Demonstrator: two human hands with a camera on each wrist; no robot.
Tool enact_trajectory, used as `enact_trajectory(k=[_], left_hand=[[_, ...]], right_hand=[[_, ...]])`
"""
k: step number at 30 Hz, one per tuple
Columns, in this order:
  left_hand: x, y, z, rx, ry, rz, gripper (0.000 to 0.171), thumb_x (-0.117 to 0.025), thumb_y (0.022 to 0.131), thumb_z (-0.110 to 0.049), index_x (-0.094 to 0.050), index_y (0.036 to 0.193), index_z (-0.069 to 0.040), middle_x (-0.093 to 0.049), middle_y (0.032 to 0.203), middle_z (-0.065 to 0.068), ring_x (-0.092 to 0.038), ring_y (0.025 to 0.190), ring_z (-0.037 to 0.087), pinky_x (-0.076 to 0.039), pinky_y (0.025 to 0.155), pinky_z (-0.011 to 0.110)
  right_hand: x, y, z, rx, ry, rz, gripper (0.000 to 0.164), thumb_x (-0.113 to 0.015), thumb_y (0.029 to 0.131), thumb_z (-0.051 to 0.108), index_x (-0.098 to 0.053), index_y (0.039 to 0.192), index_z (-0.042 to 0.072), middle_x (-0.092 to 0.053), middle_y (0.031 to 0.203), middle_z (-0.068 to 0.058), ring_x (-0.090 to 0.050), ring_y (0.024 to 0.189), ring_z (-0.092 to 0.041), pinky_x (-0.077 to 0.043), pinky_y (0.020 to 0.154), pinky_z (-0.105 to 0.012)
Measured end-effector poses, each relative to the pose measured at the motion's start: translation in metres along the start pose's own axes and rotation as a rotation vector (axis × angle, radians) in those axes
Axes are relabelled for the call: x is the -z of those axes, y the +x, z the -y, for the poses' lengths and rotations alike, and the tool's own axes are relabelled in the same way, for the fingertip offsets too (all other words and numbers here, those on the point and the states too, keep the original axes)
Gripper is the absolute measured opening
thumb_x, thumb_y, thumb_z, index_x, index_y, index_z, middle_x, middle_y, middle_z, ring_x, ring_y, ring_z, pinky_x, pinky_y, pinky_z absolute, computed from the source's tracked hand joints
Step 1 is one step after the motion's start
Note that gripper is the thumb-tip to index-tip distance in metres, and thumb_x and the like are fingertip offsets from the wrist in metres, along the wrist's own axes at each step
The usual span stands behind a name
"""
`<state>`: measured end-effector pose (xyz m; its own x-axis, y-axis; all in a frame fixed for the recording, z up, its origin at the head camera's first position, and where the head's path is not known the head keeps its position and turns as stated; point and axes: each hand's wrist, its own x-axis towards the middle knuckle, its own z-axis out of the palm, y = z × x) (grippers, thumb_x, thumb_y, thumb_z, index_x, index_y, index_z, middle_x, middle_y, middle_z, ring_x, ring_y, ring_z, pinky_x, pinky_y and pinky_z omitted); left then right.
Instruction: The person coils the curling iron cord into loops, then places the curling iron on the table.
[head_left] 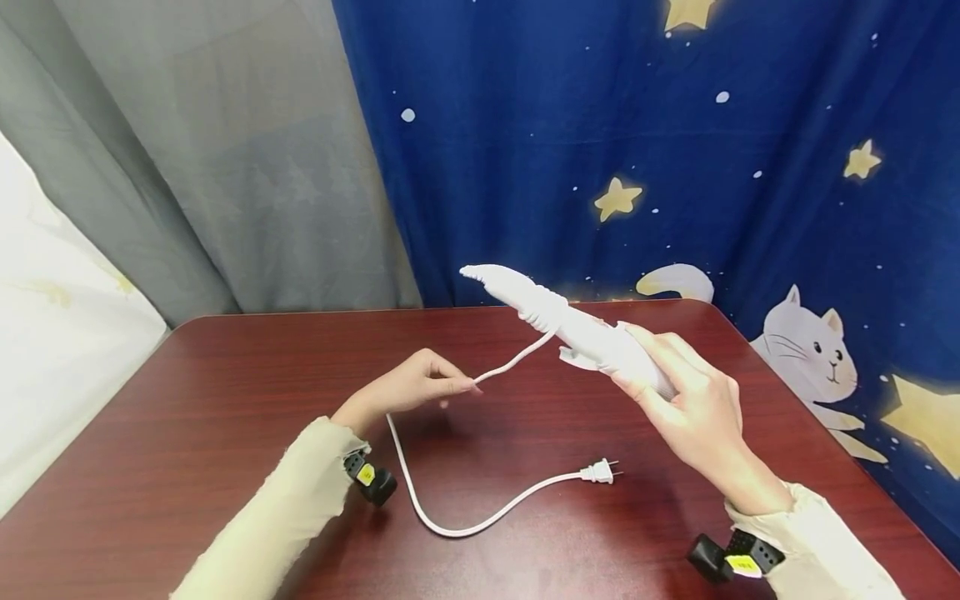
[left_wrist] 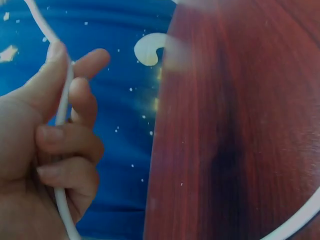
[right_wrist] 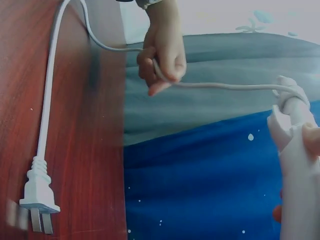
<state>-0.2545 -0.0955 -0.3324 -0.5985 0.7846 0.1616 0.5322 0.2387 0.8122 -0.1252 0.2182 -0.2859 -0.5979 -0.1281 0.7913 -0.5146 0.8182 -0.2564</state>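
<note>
Held aslant above the table is a white curling iron, its thin ridged end pointing up and left. A small lever sticks out from its underside. My right hand grips the thicker lower end. Turns of the white cord wrap around the iron near its narrow end. From there the cord runs to my left hand, which pinches it between thumb and fingers. In the left wrist view the cord also passes behind the curled lower fingers. Its loose length curves over the table to a two-pin plug.
The reddish-brown wooden table has rounded far corners. Behind it hang a grey curtain and a blue curtain with stars and a cat. Both wrists carry black straps with small cameras.
</note>
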Motion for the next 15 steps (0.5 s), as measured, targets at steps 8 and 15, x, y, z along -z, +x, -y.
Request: enact_trajectory(k=[8, 15], left_hand=[[0.008, 0.015, 0.010, 0.017, 0.023, -0.055, 0.022, -0.052, 0.091, 0.000, -0.063, 0.109, 0.006, -0.060, 0.076, 0.001, -0.052, 0.066, 0.021, -0.041, 0.056, 0.023], [0.013, 0.028, 0.012, 0.095, 0.139, -0.235, 0.019, -0.065, 0.086, -0.014, -0.071, 0.082, 0.003, -0.062, 0.063, 0.007, -0.050, 0.056, 0.011, -0.041, 0.051, 0.024]], right_hand=[[0.001, 0.000, 0.003, 0.048, -0.005, 0.041, 0.051, -0.073, 0.074, 0.023, -0.060, 0.123, 0.022, -0.061, 0.099, 0.007, -0.053, 0.077, -0.006, -0.037, 0.054, -0.028], [0.001, -0.002, 0.004, 0.146, 0.029, 0.087, 0.049, -0.071, 0.075, 0.029, -0.060, 0.122, 0.019, -0.061, 0.099, 0.007, -0.052, 0.070, -0.007, -0.038, 0.053, -0.025]])
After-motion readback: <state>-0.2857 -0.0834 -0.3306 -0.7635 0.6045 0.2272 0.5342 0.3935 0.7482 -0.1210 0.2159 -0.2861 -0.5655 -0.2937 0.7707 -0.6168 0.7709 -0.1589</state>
